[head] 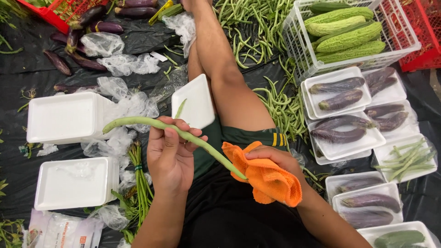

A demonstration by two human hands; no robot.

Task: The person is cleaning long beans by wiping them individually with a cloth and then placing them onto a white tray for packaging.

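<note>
**Long bean held in both hands over the lap**

Left hand [171, 154]: grip closed on a long green bean [174, 132], thumb and fingers curled round its middle; the pod's curved free end sticks out to the left above the white foam trays [64, 117]. Right hand [274, 160]: grip closed on an orange cloth [264, 177], bunched in the fist; the bean's other end runs down into the cloth's folds and touches it.

Bean lies slanted between the two hands, above the seated person's lap.

Packaging: stacked empty white foam trays at left, one more [198, 101] against the knee. At right, wrapped white trays of purple eggplants [342, 94] and one of green beans [404, 158]. White plastic crate [395, 43] of bitter gourds top right; red crate [422, 27] beside it.
</note>
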